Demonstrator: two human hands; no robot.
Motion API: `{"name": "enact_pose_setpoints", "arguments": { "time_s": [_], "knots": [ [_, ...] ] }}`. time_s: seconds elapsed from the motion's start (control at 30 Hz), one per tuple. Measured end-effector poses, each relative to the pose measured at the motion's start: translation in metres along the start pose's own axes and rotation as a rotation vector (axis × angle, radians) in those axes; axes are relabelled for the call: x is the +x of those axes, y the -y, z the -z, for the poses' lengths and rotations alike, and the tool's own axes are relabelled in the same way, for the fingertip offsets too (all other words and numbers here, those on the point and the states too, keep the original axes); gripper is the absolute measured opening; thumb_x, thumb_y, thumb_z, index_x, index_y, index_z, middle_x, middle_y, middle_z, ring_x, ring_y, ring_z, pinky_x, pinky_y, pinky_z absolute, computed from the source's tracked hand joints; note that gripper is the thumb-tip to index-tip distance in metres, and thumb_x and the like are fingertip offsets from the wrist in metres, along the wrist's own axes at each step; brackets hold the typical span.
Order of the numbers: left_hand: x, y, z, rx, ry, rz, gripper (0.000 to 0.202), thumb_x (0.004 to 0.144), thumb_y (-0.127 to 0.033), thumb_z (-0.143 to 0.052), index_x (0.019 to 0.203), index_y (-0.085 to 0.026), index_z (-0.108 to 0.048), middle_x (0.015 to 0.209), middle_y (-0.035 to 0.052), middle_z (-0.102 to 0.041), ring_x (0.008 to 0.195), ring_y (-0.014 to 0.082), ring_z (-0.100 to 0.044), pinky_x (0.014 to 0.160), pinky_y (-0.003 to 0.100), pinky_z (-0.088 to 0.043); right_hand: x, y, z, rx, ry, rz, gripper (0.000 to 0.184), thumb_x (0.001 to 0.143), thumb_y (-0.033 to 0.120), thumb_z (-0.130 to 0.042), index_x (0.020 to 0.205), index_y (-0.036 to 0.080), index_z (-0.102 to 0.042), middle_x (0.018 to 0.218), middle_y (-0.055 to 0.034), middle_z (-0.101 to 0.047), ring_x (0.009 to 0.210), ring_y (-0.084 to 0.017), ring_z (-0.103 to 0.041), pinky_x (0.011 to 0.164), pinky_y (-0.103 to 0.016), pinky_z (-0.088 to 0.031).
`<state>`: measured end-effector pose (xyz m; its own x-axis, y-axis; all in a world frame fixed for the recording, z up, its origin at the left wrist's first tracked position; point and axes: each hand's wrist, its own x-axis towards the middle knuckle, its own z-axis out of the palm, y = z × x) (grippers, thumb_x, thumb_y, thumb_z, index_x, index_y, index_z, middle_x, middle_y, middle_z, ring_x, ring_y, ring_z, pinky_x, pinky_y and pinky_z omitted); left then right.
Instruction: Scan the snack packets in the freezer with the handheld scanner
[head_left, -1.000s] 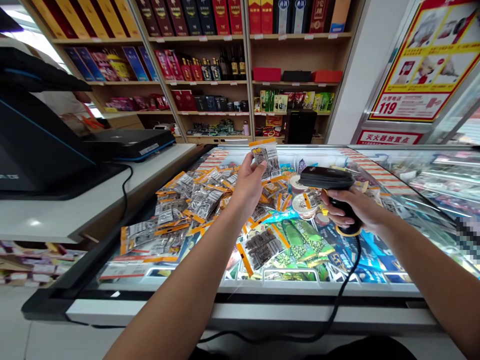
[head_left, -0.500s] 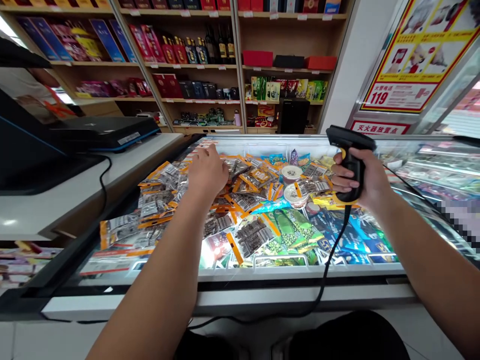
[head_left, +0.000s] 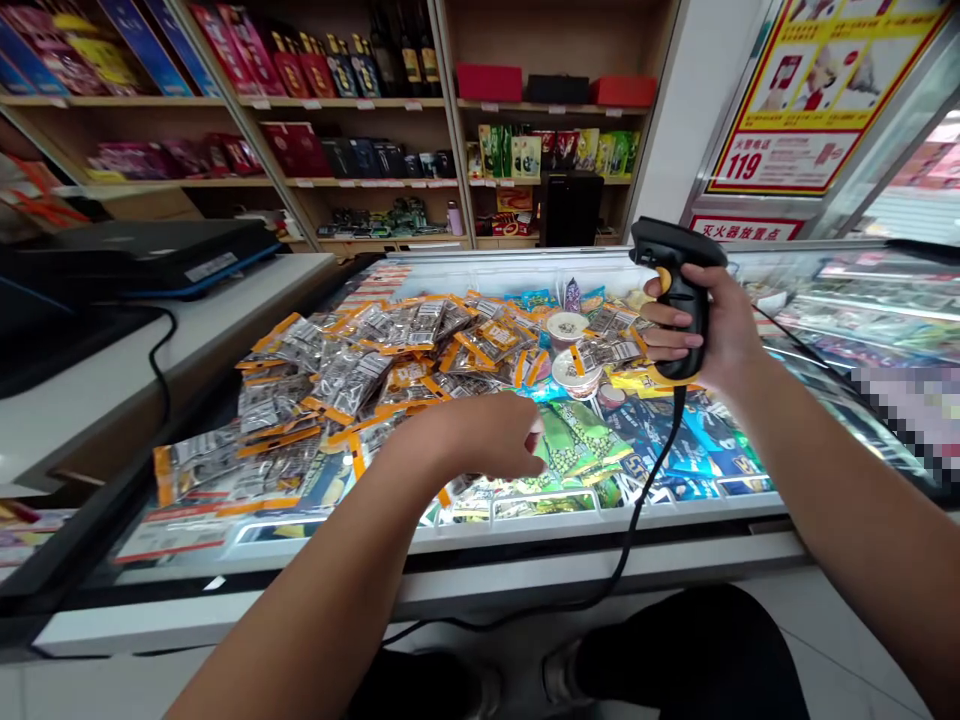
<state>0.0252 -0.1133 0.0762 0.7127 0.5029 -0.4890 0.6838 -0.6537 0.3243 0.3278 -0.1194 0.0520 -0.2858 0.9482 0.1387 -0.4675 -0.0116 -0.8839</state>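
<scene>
My right hand (head_left: pixel 724 325) is wrapped round the grip of a black barcode scanner (head_left: pixel 679 290), fingers near its yellow trigger. The scanner is held above the right part of the freezer top, its cable hanging down. Low over the front middle is my left hand (head_left: pixel 487 435), knuckles up, with curled fingers bent down and partly hidden. Beneath it, an orange-edged clear packet is mostly covered; whether the fingers grip it is hidden. To the left spreads a heap of similar dark-filled snack packets (head_left: pixel 360 375). Green snack bags (head_left: pixel 577 440) lie just right of the left hand.
The glass-topped chest freezer (head_left: pixel 247 600) also shows lidded tubs (head_left: pixel 576 370) and blue bags (head_left: pixel 660 450). The scanner's cable (head_left: pixel 637 530) loops over the front edge. A counter (head_left: pixel 262 310) with a black device stands left. Stocked shelves (head_left: pixel 390 185) line the back.
My left hand has moved from the back of the packet heap forward and right, over the front packet. The view has shifted a little; the right hand still holds the scanner.
</scene>
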Motion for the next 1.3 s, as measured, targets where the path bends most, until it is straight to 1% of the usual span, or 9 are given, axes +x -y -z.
{"name": "enact_pose_setpoints", "arguments": {
  "time_s": [0.13,0.27,0.4,0.57,0.73,0.87,0.97,1.1,1.3],
  "knots": [
    [0.002,0.005,0.003,0.067,-0.07,0.258,0.033,0.082,-0.042,-0.063,0.057,-0.02,-0.06,0.065,0.01,-0.07,0.055,0.0217,-0.06,0.063,0.036,-0.043,0.001,0.0,0.001,-0.001,-0.029,-0.01,0.029,0.091,0.05,-0.072,0.094,0.025,-0.059,0.057,0.0092,-0.039,0.039,-0.008,-0.026,0.041,-0.027,-0.027],
    [0.003,0.005,0.003,0.097,-0.141,0.3,0.034,0.083,-0.045,-0.063,0.059,-0.02,-0.063,0.064,0.0109,-0.07,0.058,0.0259,-0.065,0.067,0.039,-0.047,0.003,-0.001,0.005,0.041,0.03,-0.01,0.03,0.09,0.05,-0.074,0.096,0.025,-0.058,0.058,0.0096,-0.042,0.038,-0.007,-0.027,0.041,-0.027,-0.03],
    [0.006,0.0,-0.002,0.214,-0.288,0.233,0.033,0.089,-0.045,-0.058,0.075,-0.019,-0.072,0.078,0.015,-0.075,0.071,0.0309,-0.071,0.069,0.04,-0.051,0.002,0.001,0.004,0.048,0.025,-0.007,0.032,0.091,0.051,-0.074,0.096,0.024,-0.057,0.058,0.0096,-0.042,0.037,-0.007,-0.03,0.041,-0.026,-0.031],
    [0.039,-0.01,-0.015,0.27,-0.612,-0.003,0.038,0.101,-0.042,-0.049,0.125,-0.021,-0.07,0.116,0.0155,-0.077,0.104,0.0328,-0.073,0.087,0.044,-0.057,0.002,0.001,-0.003,0.069,-0.053,-0.026,0.03,0.092,0.049,-0.072,0.094,0.024,-0.057,0.057,0.0094,-0.042,0.037,-0.008,-0.03,0.039,-0.025,-0.032],
    [0.087,-0.016,-0.031,0.248,-0.694,-0.277,0.058,0.108,-0.041,-0.043,0.163,-0.02,-0.04,0.169,0.0163,-0.045,0.154,0.0331,-0.043,0.119,0.051,-0.045,0.003,-0.001,-0.006,0.129,-0.042,-0.056,0.028,0.091,0.045,-0.073,0.095,0.023,-0.057,0.058,0.0096,-0.043,0.038,-0.007,-0.03,0.039,-0.023,-0.033],
    [0.092,-0.014,-0.03,0.256,-0.594,-0.234,0.051,0.11,-0.045,-0.038,0.154,-0.021,-0.051,0.151,0.0146,-0.064,0.134,0.0317,-0.062,0.106,0.048,-0.053,0.002,-0.001,-0.007,0.138,-0.07,-0.061,0.028,0.091,0.046,-0.072,0.094,0.023,-0.057,0.058,0.0096,-0.042,0.038,-0.007,-0.03,0.039,-0.023,-0.032],
    [0.086,-0.012,-0.029,0.331,-0.661,-0.107,0.038,0.109,-0.039,-0.041,0.131,-0.02,-0.067,0.124,0.0139,-0.074,0.109,0.0294,-0.071,0.089,0.043,-0.056,0.002,-0.001,-0.006,0.141,-0.081,-0.06,0.028,0.092,0.047,-0.072,0.093,0.023,-0.057,0.057,0.0096,-0.042,0.038,-0.007,-0.031,0.039,-0.024,-0.031],
    [0.087,-0.008,-0.037,0.423,-0.808,0.009,0.047,0.105,-0.042,-0.054,0.145,-0.017,-0.056,0.135,0.0192,-0.066,0.126,0.035,-0.061,0.096,0.044,-0.054,0.003,-0.002,-0.006,0.152,-0.074,-0.066,0.028,0.093,0.046,-0.071,0.093,0.023,-0.057,0.057,0.0097,-0.043,0.039,-0.007,-0.03,0.039,-0.024,-0.032],
    [0.095,-0.013,-0.046,0.321,-0.802,-0.007,0.054,0.102,-0.04,-0.06,0.149,-0.016,-0.048,0.136,0.0214,-0.058,0.122,0.0357,-0.062,0.097,0.045,-0.054,0.004,-0.005,-0.004,0.16,-0.053,-0.067,0.029,0.094,0.048,-0.07,0.094,0.023,-0.055,0.058,0.0105,-0.042,0.038,-0.007,-0.032,0.04,-0.023,-0.033]
  ]
}}
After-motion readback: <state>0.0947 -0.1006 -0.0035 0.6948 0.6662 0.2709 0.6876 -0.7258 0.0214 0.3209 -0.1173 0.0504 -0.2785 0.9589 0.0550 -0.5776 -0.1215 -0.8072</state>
